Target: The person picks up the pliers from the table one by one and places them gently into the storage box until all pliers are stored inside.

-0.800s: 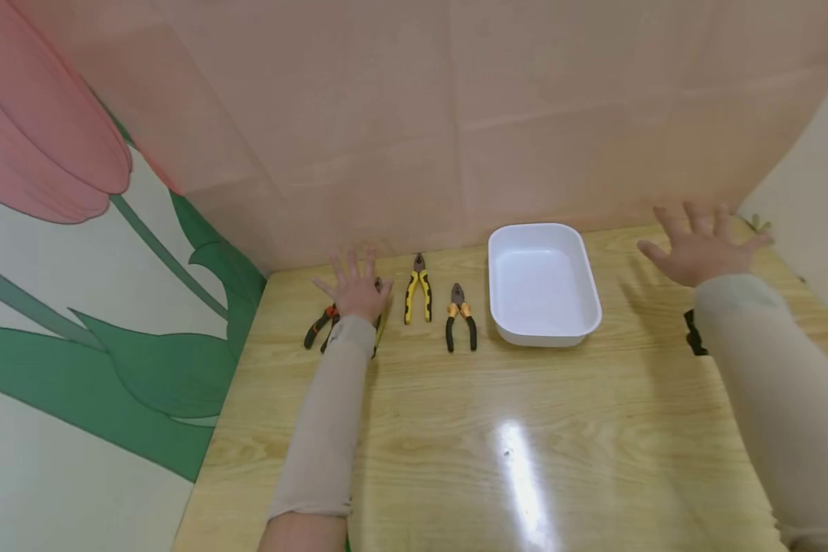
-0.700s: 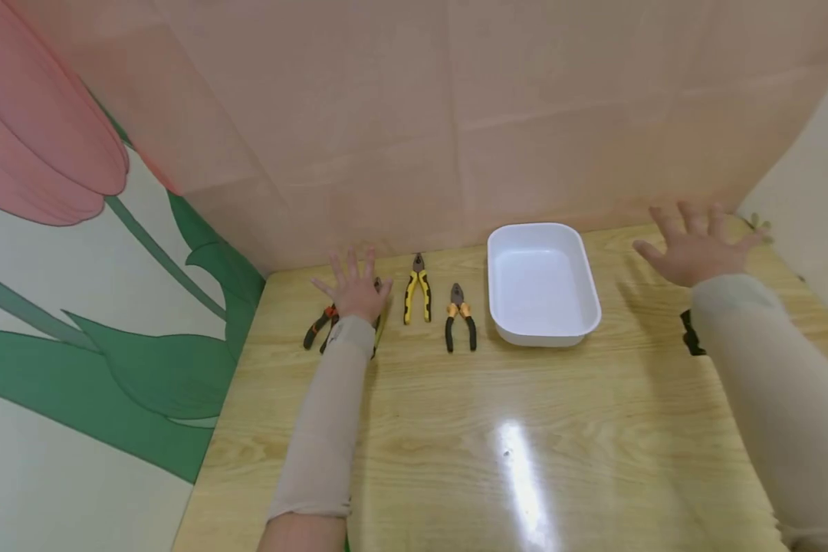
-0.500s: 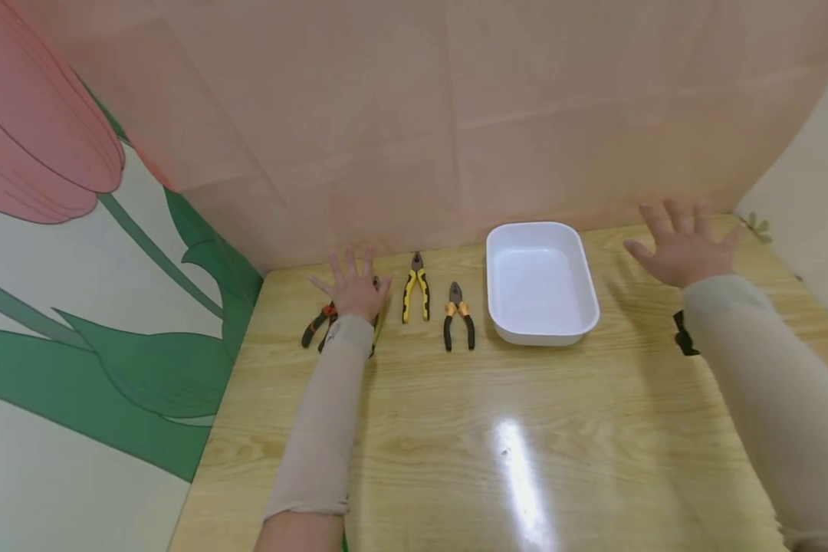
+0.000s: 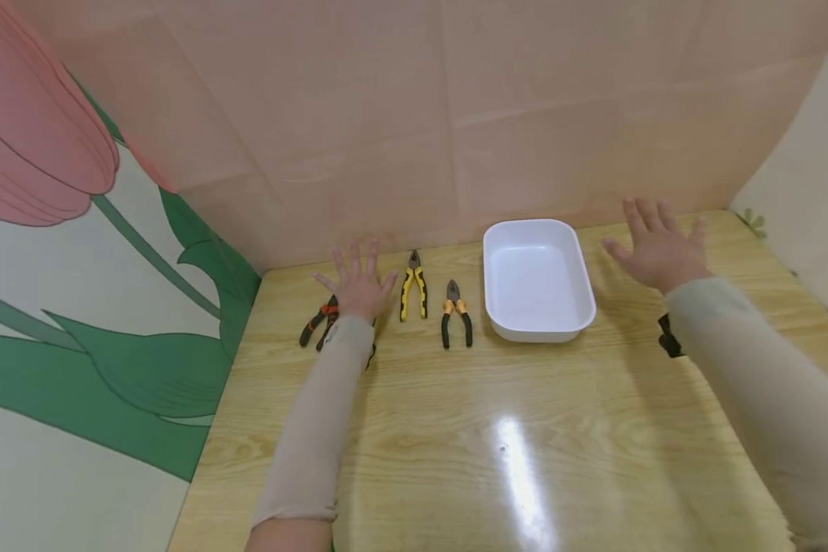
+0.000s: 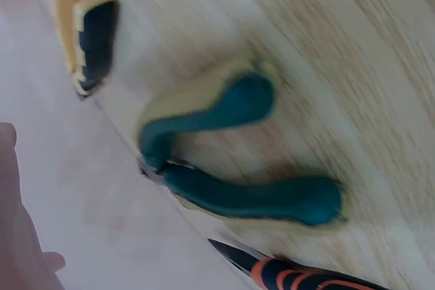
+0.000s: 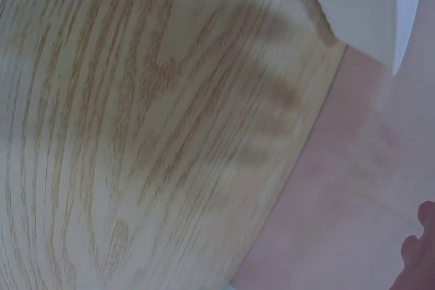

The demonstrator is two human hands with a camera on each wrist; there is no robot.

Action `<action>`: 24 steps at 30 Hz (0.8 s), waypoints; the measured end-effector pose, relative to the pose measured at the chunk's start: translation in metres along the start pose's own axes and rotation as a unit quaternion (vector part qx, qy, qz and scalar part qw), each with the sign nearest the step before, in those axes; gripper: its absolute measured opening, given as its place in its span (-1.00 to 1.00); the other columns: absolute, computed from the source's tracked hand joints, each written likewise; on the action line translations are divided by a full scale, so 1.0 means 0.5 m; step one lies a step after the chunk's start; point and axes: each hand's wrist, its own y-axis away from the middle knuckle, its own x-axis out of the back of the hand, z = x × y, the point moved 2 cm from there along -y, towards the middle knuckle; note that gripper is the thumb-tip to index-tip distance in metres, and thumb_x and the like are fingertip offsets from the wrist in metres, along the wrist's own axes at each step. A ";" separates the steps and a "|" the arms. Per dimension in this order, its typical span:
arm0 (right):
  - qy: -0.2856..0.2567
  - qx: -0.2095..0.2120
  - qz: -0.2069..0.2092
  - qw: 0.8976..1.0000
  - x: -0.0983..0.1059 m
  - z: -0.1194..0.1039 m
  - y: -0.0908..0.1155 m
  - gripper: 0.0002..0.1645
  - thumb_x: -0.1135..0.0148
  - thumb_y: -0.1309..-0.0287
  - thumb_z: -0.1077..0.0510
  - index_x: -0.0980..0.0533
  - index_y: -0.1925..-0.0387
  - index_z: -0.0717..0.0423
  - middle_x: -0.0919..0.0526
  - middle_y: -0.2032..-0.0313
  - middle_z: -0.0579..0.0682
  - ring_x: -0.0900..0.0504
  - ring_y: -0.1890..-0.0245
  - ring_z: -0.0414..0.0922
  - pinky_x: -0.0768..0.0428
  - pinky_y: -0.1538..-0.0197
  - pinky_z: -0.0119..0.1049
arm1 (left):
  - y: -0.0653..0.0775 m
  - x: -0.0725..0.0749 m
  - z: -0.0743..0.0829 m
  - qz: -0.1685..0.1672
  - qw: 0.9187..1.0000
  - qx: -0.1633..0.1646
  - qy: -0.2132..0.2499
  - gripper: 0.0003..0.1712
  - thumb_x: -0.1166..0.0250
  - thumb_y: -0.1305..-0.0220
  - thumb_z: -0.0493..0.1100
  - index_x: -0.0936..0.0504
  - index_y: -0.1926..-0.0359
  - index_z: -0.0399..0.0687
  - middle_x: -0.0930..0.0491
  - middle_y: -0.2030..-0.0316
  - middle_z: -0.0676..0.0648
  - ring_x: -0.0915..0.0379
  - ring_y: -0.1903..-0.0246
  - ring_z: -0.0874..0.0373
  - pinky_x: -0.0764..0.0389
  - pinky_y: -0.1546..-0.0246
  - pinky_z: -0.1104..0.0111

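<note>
In the head view my left hand [image 4: 360,291], fingers spread, hovers over pliers at the left of the row. Red-and-black pliers [image 4: 310,328] show beside its wrist. It hides most of another pair, whose teal handles [image 5: 262,198] lie spread apart in the left wrist view. To its right are yellow-and-black pliers [image 4: 405,297] and black-handled pliers with orange collars [image 4: 446,331]. A white plastic tub [image 4: 538,335] stands right of them. My right hand [image 4: 665,253], fingers extended and holding nothing, is raised to the right of the tub.
The wooden table [image 4: 428,452] meets a pink cloth backdrop [image 4: 359,115] just behind the pliers and tub. A flower-patterned wall [image 4: 124,322] borders the left side, and a pale wall [image 4: 814,184] the right. A small black object [image 4: 669,337] shows by my right forearm.
My right hand has moved left, nearer the tub, and its fingers have drawn closer together. My left hand has shifted slightly right relative to the pliers, covering more of the pair beneath it.
</note>
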 end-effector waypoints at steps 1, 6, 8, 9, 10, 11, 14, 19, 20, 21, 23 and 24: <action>0.002 0.002 0.001 1.000 -0.001 -0.003 0.000 0.09 0.55 -0.39 -0.56 0.56 -0.56 0.02 0.63 -0.54 0.12 0.56 -0.51 0.30 0.62 -0.22 0.55 | 0.002 0.002 0.001 0.003 1.000 -0.002 0.002 -0.10 0.22 -0.46 0.48 0.32 -0.62 0.38 0.37 -0.62 -0.11 0.66 -0.52 -0.32 0.33 -0.19 -0.59; 0.000 0.012 0.002 1.000 -0.006 -0.022 0.004 0.10 0.56 -0.40 -0.54 0.60 -0.54 0.07 0.63 -0.53 0.14 0.54 -0.51 0.30 0.64 -0.24 0.52 | 0.014 0.013 0.004 0.020 1.000 -0.008 0.013 -0.10 0.24 -0.46 0.49 0.31 -0.63 0.37 0.37 -0.62 -0.10 0.65 -0.52 -0.32 0.30 -0.19 -0.60; -0.002 0.015 0.005 1.000 -0.008 -0.030 0.005 0.09 0.57 -0.40 -0.53 0.59 -0.54 0.08 0.60 -0.54 0.15 0.53 -0.52 0.30 0.62 -0.26 0.51 | 0.020 0.018 0.003 0.026 0.999 -0.009 0.028 -0.10 0.21 -0.46 0.48 0.32 -0.62 0.38 0.39 -0.62 -0.08 0.67 -0.52 -0.30 0.29 -0.19 -0.60; -0.002 0.016 0.007 1.000 -0.010 -0.033 0.006 0.09 0.57 -0.41 -0.53 0.57 -0.54 0.09 0.59 -0.54 0.16 0.52 -0.52 0.29 0.61 -0.26 0.51 | 0.024 0.020 0.002 0.029 0.999 -0.007 0.036 -0.09 0.20 -0.46 0.48 0.33 -0.62 0.40 0.39 -0.62 -0.06 0.68 -0.53 -0.28 0.30 -0.20 -0.59; -0.003 0.018 0.011 1.000 -0.012 -0.037 0.007 0.09 0.57 -0.41 -0.52 0.55 -0.55 0.11 0.56 -0.55 0.18 0.50 -0.53 0.29 0.59 -0.28 0.51 | 0.028 0.022 -0.001 0.030 0.998 -0.005 0.046 -0.09 0.18 -0.46 0.47 0.35 -0.62 0.40 0.40 -0.62 -0.05 0.69 -0.53 -0.26 0.30 -0.20 -0.59; -0.004 0.021 0.016 1.000 -0.015 -0.042 0.007 0.08 0.57 -0.42 -0.51 0.53 -0.55 0.13 0.53 -0.55 0.20 0.47 -0.53 0.29 0.57 -0.30 0.50 | 0.032 0.022 -0.005 0.031 0.998 -0.002 0.056 -0.09 0.16 -0.46 0.46 0.35 -0.62 0.41 0.40 -0.62 -0.05 0.70 -0.53 -0.25 0.31 -0.20 -0.59; -0.008 0.030 0.025 0.999 -0.021 -0.055 0.007 0.08 0.54 -0.45 -0.47 0.47 -0.56 0.21 0.45 -0.56 0.27 0.41 -0.55 0.28 0.52 -0.34 0.48 | 0.041 0.022 -0.019 0.032 0.995 0.009 0.089 -0.09 0.14 -0.47 0.45 0.37 -0.61 0.43 0.39 -0.62 -0.05 0.70 -0.54 -0.22 0.36 -0.20 -0.59; -0.017 0.040 0.026 0.999 -0.030 -0.081 0.008 0.07 0.47 -0.48 -0.45 0.47 -0.56 0.22 0.39 -0.56 0.32 0.41 -0.55 0.26 0.51 -0.38 0.43 | 0.049 0.016 -0.046 0.022 0.993 0.030 0.109 -0.10 0.21 -0.46 0.48 0.33 -0.62 0.41 0.40 -0.62 -0.06 0.65 -0.54 -0.25 0.34 -0.19 -0.60; -0.017 0.042 0.025 0.999 -0.031 -0.085 0.010 0.07 0.47 -0.48 -0.45 0.47 -0.56 0.22 0.39 -0.56 0.32 0.42 -0.55 0.25 0.51 -0.38 0.42 | 0.050 0.014 -0.050 0.017 0.993 0.034 0.110 -0.10 0.23 -0.45 0.50 0.33 -0.62 0.41 0.39 -0.62 -0.07 0.65 -0.54 -0.26 0.33 -0.19 -0.60; -0.019 0.042 0.023 0.999 -0.033 -0.089 0.011 0.07 0.46 -0.48 -0.45 0.48 -0.56 0.20 0.41 -0.56 0.31 0.43 -0.55 0.25 0.52 -0.38 0.42 | 0.051 0.013 -0.054 0.011 0.993 0.039 0.108 -0.10 0.25 -0.44 0.51 0.34 -0.62 0.41 0.39 -0.62 -0.08 0.64 -0.54 -0.27 0.32 -0.20 -0.60; -0.022 0.044 0.019 0.999 -0.037 -0.095 0.013 0.07 0.46 -0.48 -0.45 0.49 -0.56 0.19 0.43 -0.56 0.29 0.44 -0.55 0.24 0.52 -0.38 0.42 | 0.053 0.011 -0.062 0.000 0.993 0.048 0.108 -0.09 0.27 -0.43 0.53 0.36 -0.61 0.42 0.38 -0.62 -0.11 0.63 -0.54 -0.29 0.31 -0.20 -0.60; -0.021 0.044 0.017 0.999 -0.039 -0.098 0.014 0.07 0.46 -0.47 -0.45 0.49 -0.56 0.18 0.43 -0.56 0.28 0.44 -0.55 0.24 0.52 -0.38 0.42 | 0.055 0.009 -0.066 -0.003 0.993 0.052 0.110 -0.09 0.25 -0.44 0.52 0.36 -0.61 0.42 0.37 -0.62 -0.12 0.61 -0.54 -0.30 0.31 -0.21 -0.60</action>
